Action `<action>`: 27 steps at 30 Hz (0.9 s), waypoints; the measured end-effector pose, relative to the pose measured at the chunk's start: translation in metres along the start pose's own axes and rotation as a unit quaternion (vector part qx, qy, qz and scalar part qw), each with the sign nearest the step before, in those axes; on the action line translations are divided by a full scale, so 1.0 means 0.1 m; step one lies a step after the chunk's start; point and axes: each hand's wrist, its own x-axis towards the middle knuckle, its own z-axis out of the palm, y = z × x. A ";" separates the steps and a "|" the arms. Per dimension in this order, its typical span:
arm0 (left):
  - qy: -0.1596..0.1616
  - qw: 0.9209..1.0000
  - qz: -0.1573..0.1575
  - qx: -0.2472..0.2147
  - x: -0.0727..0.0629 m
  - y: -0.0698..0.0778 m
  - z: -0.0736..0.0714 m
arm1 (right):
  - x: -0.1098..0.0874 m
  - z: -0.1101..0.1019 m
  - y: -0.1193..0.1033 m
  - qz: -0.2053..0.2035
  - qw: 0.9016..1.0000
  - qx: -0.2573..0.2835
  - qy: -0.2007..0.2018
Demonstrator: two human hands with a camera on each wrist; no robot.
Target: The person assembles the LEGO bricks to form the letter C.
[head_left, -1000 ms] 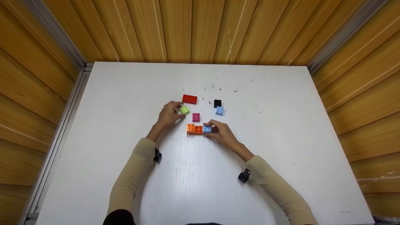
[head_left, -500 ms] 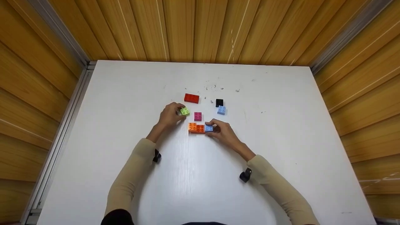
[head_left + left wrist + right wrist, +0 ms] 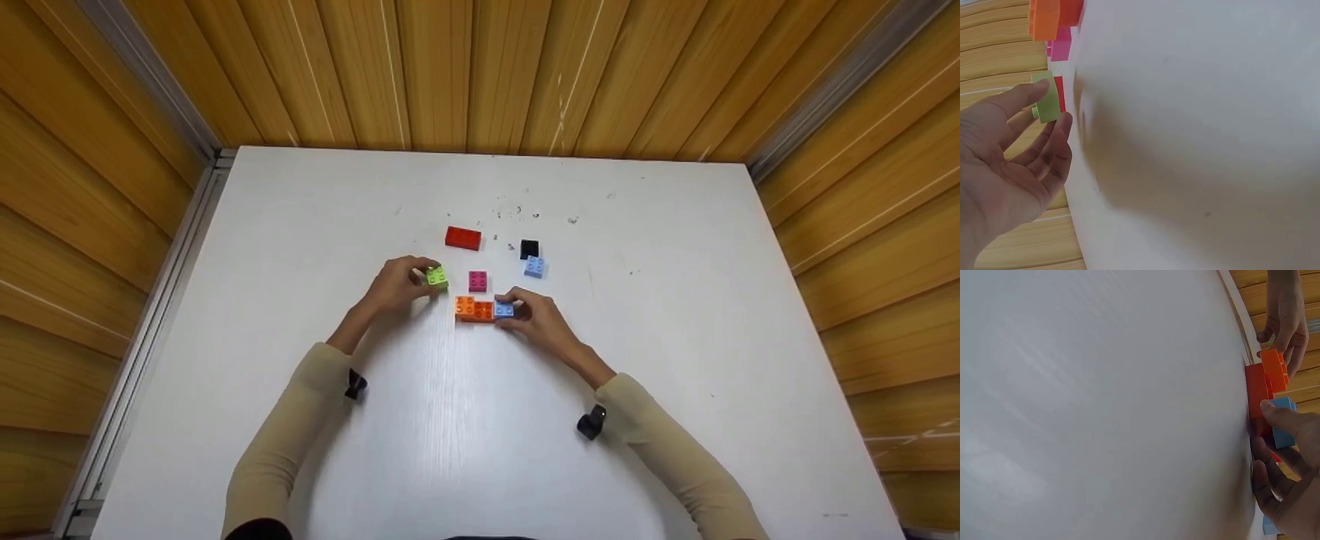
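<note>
My left hand (image 3: pixel 397 283) pinches a lime-green building brick (image 3: pixel 436 277) between thumb and fingers. In the left wrist view a gap shows between this green brick (image 3: pixel 1046 101) and the white tabletop. My right hand (image 3: pixel 541 321) pinches a light-blue brick (image 3: pixel 503 310) that sits on the right end of a long red-orange brick (image 3: pixel 1256 391). On that long brick's other end stands an orange brick (image 3: pixel 464 305), with the bare studs (image 3: pixel 484 310) between the two. Just behind this assembly lies a magenta brick (image 3: pixel 478 281).
A red brick (image 3: pixel 463 238) lies farther back on the white table (image 3: pixel 675 300). To its right, a black brick (image 3: pixel 529 249) and a second light-blue brick (image 3: pixel 534 267) lie close together. Wood-patterned panels (image 3: pixel 435 75) stand behind and beside the table.
My left hand has drawn back toward me and slightly left with the green brick, away from the red brick. The right hand stays on the light-blue brick; the camera view has shifted slightly.
</note>
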 end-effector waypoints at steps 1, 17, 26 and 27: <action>-0.002 1.000 0.004 -0.004 -0.02 0.01 -0.01 | 0.00 0.00 0.00 0.001 1.000 0.000 0.000; -0.041 0.992 0.120 -0.021 -0.21 0.11 0.04 | 0.04 0.00 -0.01 -0.002 1.000 -0.001 -0.006; -0.066 0.992 0.103 -0.016 -0.23 0.17 0.13 | 0.05 0.01 -0.02 0.002 1.000 0.004 -0.009; -0.066 0.993 0.101 -0.013 -0.23 0.18 0.14 | 0.05 0.01 -0.02 0.003 1.000 0.006 -0.009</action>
